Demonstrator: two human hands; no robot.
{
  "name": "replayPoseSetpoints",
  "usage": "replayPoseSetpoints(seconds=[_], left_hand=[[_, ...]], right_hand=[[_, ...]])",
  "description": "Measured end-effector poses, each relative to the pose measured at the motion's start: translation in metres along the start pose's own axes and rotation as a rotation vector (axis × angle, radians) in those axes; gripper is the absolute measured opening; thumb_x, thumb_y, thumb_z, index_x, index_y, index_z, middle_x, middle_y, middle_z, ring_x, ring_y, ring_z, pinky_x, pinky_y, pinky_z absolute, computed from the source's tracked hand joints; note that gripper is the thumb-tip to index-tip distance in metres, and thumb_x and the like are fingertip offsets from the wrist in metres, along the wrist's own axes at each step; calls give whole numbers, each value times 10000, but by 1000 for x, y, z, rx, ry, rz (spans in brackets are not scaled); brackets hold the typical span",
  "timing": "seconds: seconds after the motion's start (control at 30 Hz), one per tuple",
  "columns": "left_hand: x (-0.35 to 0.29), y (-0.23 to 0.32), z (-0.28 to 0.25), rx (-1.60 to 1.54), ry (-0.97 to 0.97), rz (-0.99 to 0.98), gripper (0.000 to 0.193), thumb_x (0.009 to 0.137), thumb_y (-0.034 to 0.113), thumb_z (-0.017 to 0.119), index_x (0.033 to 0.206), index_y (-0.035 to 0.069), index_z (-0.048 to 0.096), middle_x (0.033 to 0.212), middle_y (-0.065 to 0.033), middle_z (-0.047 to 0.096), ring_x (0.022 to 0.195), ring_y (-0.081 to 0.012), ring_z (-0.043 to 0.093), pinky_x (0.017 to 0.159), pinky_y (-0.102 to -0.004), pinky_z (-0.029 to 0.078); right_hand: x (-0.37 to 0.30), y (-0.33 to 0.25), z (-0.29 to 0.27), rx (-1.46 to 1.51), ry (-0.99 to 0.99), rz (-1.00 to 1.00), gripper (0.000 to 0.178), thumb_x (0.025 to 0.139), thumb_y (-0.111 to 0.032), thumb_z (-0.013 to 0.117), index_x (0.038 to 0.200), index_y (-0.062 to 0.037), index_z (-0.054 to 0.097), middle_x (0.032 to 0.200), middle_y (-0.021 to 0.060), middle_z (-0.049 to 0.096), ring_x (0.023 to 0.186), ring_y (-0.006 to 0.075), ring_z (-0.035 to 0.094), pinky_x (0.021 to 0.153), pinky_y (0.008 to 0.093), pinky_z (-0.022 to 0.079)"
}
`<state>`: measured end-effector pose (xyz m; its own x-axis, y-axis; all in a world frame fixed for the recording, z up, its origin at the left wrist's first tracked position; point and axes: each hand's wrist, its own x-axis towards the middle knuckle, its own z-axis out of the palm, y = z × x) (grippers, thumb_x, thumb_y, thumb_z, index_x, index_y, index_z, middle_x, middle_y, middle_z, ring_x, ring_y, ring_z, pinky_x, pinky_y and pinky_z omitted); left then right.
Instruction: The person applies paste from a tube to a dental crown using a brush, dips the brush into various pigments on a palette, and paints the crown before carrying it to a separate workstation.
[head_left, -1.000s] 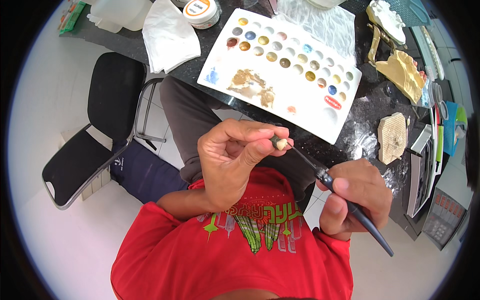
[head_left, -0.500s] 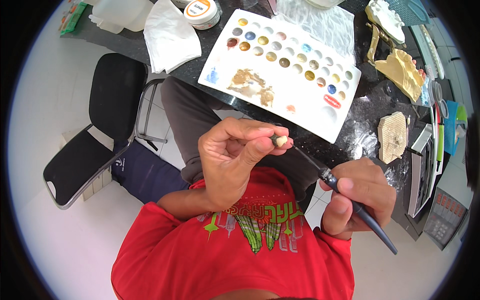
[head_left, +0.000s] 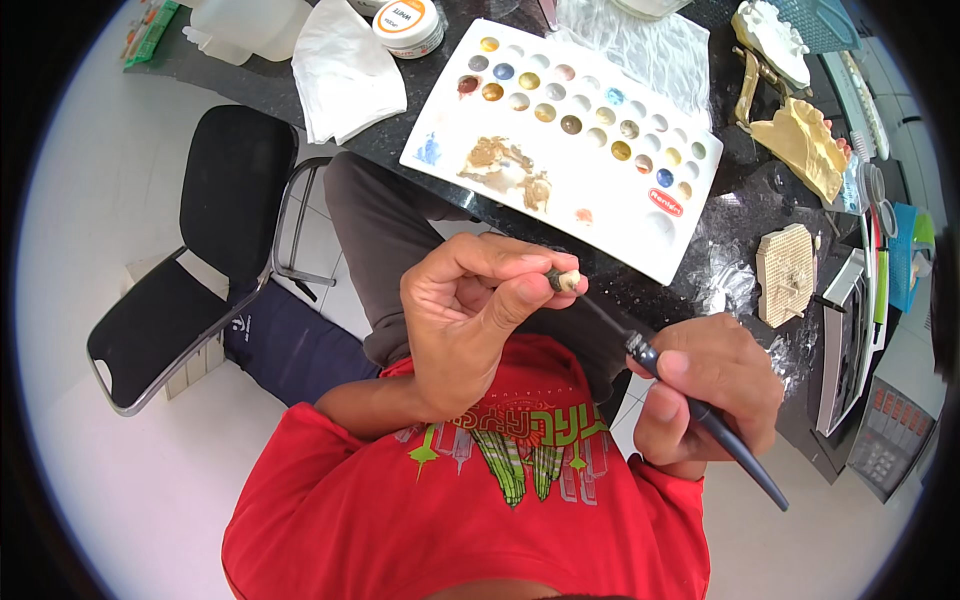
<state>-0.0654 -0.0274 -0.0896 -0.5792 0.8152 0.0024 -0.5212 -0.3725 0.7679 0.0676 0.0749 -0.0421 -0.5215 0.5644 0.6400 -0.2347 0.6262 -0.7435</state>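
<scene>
Between thumb and fingertips, my left hand (head_left: 465, 320) pinches a small cream-coloured tooth crown (head_left: 569, 281) seated on a dark stub. My right hand (head_left: 710, 390) is closed around the dark handle of a slim brush (head_left: 720, 440), held like a pen. The brush's thin tip end points up and left and meets or almost meets the crown; whether it touches I cannot tell. Beyond my hands lies a white paint palette (head_left: 600, 222) with rows of wells in many colours and brown smears on its flat part.
On the dark tabletop are folded white tissue (head_left: 345, 75), a lidded white jar (head_left: 409, 28), a honeycomb firing tray (head_left: 786, 275) and a yellowish dental cast (head_left: 800, 145). A black chair (head_left: 235, 190) stands at the left. A grey device (head_left: 890, 440) is at the right edge.
My right hand and the brush have shifted slightly left. The crown in my left hand has turned a little. The palette sits slightly farther right in view.
</scene>
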Motion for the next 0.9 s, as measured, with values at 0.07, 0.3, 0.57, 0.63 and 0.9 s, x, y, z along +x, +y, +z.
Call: replayPoseSetpoints(seconds=[0.07,0.3,0.57,0.63,0.9], left_hand=[[0,1,1,-3,6,-11,76,896,24,624,948,-27,602,994,-217,660,881,-263,690,773,-347,602],[-1,0,1,-13,13,1,79,885,8,633,948,-27,601,987,-211,658,881,-258,689,777,-344,601],[-1,-6,-3,119,-58,132,168,822,-87,662,957,-20,587,1007,-202,642,919,-241,673,823,-332,587],[-1,-8,-3,98,-63,145,194,807,-110,665,959,-20,584,1012,-203,637,935,-243,668,828,-332,583],[-2,-11,-4,134,-57,169,216,787,-143,665,949,-19,591,1006,-192,633,953,-244,663,822,-319,582]], right_hand=[[0,0,-1,-2,3,-13,232,684,56,702,901,43,620,659,111,630,541,202,638,451,257,512],[-3,0,-1,41,19,-10,210,679,60,682,879,51,619,664,115,623,523,199,623,453,259,508],[-4,-2,-7,-7,79,54,172,712,43,640,876,70,597,664,137,611,506,190,602,465,255,502],[-6,-2,-8,-1,89,67,172,717,40,634,879,74,588,662,141,611,508,190,604,465,254,500],[-7,0,-9,-17,48,83,176,717,24,640,876,74,584,655,131,608,508,185,601,453,255,495]])
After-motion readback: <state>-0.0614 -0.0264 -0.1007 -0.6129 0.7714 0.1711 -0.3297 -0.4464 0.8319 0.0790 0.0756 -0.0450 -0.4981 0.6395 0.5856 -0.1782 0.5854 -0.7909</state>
